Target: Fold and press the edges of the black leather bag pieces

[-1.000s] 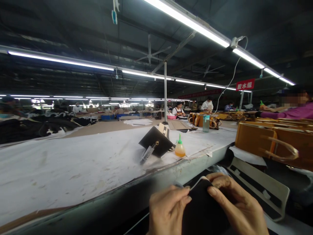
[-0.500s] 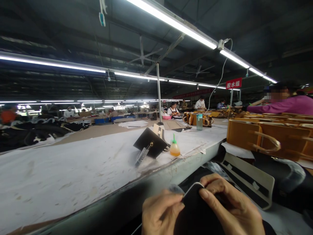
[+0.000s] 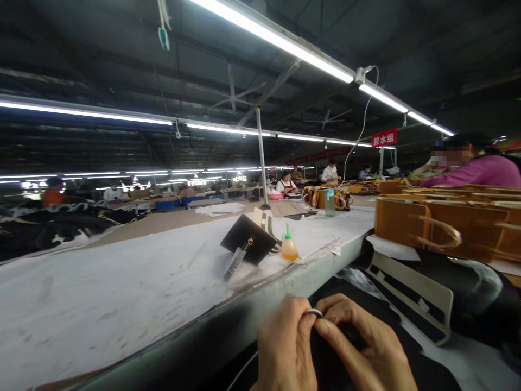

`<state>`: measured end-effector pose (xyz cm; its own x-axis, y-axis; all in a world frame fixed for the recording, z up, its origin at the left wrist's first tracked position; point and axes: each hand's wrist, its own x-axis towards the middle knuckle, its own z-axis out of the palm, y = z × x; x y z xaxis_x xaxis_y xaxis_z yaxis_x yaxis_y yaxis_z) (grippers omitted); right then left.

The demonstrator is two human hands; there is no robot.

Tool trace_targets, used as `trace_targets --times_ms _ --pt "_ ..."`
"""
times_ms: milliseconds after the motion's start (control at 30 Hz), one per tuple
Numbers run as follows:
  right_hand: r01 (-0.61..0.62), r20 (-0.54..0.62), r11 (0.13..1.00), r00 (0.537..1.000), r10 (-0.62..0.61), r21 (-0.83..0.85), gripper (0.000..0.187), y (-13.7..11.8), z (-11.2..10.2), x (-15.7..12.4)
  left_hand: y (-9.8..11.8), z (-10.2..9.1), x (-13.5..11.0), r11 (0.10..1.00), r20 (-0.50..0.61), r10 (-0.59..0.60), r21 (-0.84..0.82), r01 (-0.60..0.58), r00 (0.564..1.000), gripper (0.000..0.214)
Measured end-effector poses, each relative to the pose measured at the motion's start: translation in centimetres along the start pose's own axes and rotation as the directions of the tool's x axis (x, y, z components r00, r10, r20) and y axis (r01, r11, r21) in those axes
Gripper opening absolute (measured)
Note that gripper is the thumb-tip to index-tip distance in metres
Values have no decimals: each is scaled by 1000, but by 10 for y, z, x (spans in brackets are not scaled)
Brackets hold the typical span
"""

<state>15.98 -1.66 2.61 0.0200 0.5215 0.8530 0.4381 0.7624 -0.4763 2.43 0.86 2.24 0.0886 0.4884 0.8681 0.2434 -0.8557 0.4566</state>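
Low in the view, my left hand (image 3: 285, 342) and my right hand (image 3: 364, 339) pinch the edge of a black panel (image 3: 331, 358) that looks like leather or fabric. A short stretch of its curved white edging (image 3: 316, 312) shows between my fingertips, which are close together. My left hand is slightly blurred and its inner fingers are hidden. The panel's lower part runs out of sight below my hands. A thin pale cord or edge (image 3: 243, 370) lies left of my left hand.
Ahead stretches a paper-covered table (image 3: 134, 288) bearing a black flap-like piece (image 3: 248, 239) and a squeeze bottle (image 3: 289, 247) with amber liquid. At right stand tan bags (image 3: 401, 222) and a beige frame-like panel (image 3: 411, 296). A co-worker in purple (image 3: 480, 171) leans behind the bags.
My left hand has moved right and up along the edge, closer to my right hand. Less white edging shows between them. My right hand has shifted slightly left.
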Motion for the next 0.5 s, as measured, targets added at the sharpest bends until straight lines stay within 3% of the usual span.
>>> trace_targets --times_ms 100,167,233,333,433,500 --pt "-100 -60 991 993 105 90 16 5 -1 -2 -4 -2 1 1000 -42 -8 21 9 999 19" --pt "-135 -104 987 984 143 87 25 5 -4 -2 -7 -4 1 998 -71 -57 30 59 996 17" --pt "-117 -2 993 993 117 9 30 2 -6 1 -8 -5 0 996 -77 -86 30 89 993 16" --pt "-6 210 999 977 16 -50 10 -7 -7 8 -10 -2 -4 998 -35 -63 13 63 997 18" --pt "-44 284 998 957 57 -52 33 -14 -10 12 -12 3 -6 999 -29 -30 36 31 999 23" --pt "-128 410 989 900 147 -72 42 -12 -17 9 -15 2 -4 998 -57 -50 41 53 997 28"
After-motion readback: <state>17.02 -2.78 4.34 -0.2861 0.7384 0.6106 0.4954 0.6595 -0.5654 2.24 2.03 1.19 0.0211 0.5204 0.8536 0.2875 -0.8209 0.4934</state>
